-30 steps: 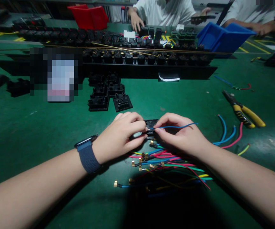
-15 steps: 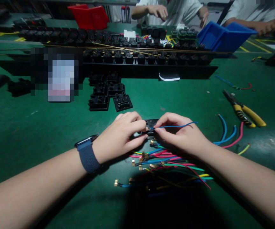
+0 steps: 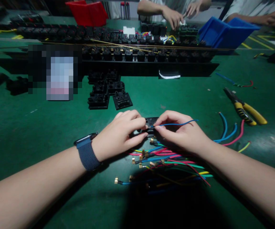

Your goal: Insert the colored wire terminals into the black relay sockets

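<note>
My left hand (image 3: 119,135), with a dark blue watch band on its wrist, is closed around a small black plastic socket housing (image 3: 151,122) resting on the green mat. My right hand (image 3: 181,133) pinches a thin blue wire (image 3: 180,123) and holds its end against the housing. Both hands meet at the centre of the view. Under and just in front of them lies a bundle of coloured wires with brass terminals (image 3: 161,162): red, pink, green, yellow, blue.
Several black housings (image 3: 107,92) lie stacked behind my hands. A long black rack of sockets (image 3: 149,62) crosses the table. Yellow-handled pliers (image 3: 246,108) lie right, beside loose wires (image 3: 230,133). Red bin (image 3: 88,12) and blue bin (image 3: 223,30) stand at back. Other people's hands (image 3: 175,14) work beyond.
My hands and the housing hold almost the same place; the view has tilted slightly. The person at the back has moved their hands to the right.
</note>
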`<state>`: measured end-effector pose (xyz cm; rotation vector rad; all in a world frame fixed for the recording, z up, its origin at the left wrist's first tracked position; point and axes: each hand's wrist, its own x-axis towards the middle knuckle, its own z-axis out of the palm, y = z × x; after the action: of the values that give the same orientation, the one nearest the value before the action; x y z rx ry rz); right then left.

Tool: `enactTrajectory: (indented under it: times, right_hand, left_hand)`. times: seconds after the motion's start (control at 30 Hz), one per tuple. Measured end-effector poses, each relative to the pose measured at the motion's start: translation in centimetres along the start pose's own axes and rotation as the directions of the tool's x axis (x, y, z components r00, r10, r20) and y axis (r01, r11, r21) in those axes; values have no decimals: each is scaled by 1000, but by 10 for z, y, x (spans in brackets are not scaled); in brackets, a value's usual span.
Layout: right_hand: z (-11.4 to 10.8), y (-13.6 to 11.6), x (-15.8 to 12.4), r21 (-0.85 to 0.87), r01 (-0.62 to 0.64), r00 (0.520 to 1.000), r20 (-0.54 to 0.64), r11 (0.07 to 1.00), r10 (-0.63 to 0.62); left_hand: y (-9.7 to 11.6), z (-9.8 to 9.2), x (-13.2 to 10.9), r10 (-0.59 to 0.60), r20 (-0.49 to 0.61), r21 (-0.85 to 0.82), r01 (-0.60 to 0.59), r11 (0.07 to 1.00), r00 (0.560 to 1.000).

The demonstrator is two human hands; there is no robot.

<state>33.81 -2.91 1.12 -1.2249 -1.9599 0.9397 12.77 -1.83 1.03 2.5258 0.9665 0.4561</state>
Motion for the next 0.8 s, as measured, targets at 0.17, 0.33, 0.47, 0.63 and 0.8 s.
enactTrajectory:
  times: [0.17, 0.33, 0.47, 0.63, 0.8]
  right_hand:
    - [-1, 0, 0, 6, 15, 1000, 5, 1000, -15]
    - [-1, 0, 0, -5, 11, 1000, 5, 1000, -10]
    - [-1, -1, 0, 0, 13, 1000, 1, 1000, -13]
    - [-1, -1, -1, 21, -6, 1000, -2, 1000, 6]
    - [0, 0, -1, 25, 1, 1000, -3, 1000, -1]
  left_hand:
    - [0, -1, 0, -4, 2, 6, 4, 1000, 1000]
    - [0, -1, 0, -10, 12, 4, 10, 1000, 1000]
    - [0, -1, 0, -12, 18, 4, 12, 1000, 1000]
    - [-1, -1, 0, -12, 27, 12, 12, 1000, 1000]
    - [-2, 1, 0, -10, 26, -23, 11, 1000, 1000]
